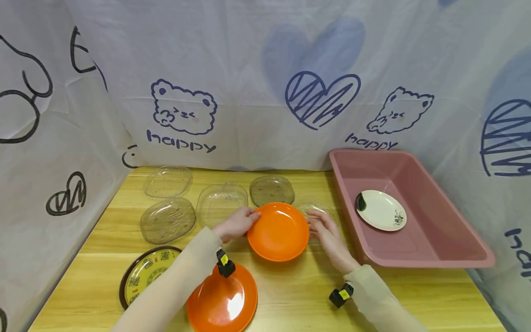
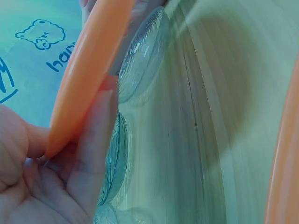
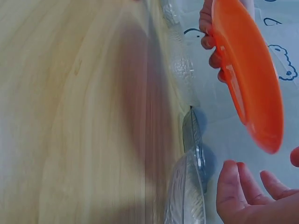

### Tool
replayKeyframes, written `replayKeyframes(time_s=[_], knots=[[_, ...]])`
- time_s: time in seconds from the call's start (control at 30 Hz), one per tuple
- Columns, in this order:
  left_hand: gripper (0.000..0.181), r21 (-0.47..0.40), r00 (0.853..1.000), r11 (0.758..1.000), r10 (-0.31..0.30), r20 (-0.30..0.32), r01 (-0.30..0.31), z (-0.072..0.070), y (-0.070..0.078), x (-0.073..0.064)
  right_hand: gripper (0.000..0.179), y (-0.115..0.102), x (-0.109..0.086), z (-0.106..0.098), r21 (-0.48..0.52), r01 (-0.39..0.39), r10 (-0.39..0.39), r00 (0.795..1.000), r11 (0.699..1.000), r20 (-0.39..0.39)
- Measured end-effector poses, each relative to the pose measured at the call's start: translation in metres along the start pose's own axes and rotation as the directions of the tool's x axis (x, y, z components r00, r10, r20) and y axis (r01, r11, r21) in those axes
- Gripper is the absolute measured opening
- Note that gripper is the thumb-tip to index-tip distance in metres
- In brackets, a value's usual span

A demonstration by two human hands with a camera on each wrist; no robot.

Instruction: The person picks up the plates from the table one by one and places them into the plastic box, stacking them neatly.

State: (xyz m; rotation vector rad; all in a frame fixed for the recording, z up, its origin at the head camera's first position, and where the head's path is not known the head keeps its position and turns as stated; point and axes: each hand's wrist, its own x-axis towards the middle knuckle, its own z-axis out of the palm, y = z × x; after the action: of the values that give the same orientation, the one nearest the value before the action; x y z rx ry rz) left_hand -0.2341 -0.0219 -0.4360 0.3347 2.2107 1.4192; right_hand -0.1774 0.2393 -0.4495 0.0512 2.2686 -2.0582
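An orange plate (image 1: 278, 233) is held above the table by my left hand (image 1: 237, 224), which pinches its left rim between thumb and fingers. In the left wrist view the same plate (image 2: 88, 70) tilts up on edge. My right hand (image 1: 329, 237) is beside the plate's right rim with fingers spread. The right wrist view shows a gap between that hand (image 3: 261, 196) and the plate (image 3: 254, 79). A second orange plate (image 1: 224, 299) lies on the table below my left wrist. A clear glass dish (image 1: 307, 207) sits behind my right hand.
A pink basin (image 1: 439, 240) at the right holds a white plate (image 1: 381, 210) with a leaf pattern. Several clear and smoky glass dishes (image 1: 168, 221) stand along the back left. A brown-rimmed yellow plate (image 1: 145, 272) is partly hidden by my left arm.
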Motion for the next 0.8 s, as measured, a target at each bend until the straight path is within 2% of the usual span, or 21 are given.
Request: replayKeyframes(time_s=[0.2, 0.4, 0.57, 0.8], knots=[[0.035, -0.085, 0.997, 0.996, -0.009, -0.074, 0.002, 0.006, 0.004, 0.001, 0.040, -0.002, 0.001, 0.003, 0.102, -0.084, 0.082, 0.996, 0.991, 0.023], [0.038, -0.163, 0.989, 0.986, -0.004, -0.149, -0.021, 0.015, 0.010, 0.001, 0.039, -0.003, 0.001, 0.005, 0.244, -0.166, 0.160, 0.986, 0.955, 0.044], [0.038, -0.217, 0.983, 0.976, -0.006, -0.181, -0.034, 0.022, 0.016, 0.000, 0.042, -0.006, 0.001, 0.008, 0.299, -0.185, 0.176, 0.983, 0.936, 0.056], [0.037, -0.290, 0.978, 0.956, -0.018, -0.209, -0.045, 0.031, 0.017, 0.003, 0.040, -0.009, 0.003, 0.013, 0.312, -0.183, 0.175, 0.983, 0.932, 0.054]])
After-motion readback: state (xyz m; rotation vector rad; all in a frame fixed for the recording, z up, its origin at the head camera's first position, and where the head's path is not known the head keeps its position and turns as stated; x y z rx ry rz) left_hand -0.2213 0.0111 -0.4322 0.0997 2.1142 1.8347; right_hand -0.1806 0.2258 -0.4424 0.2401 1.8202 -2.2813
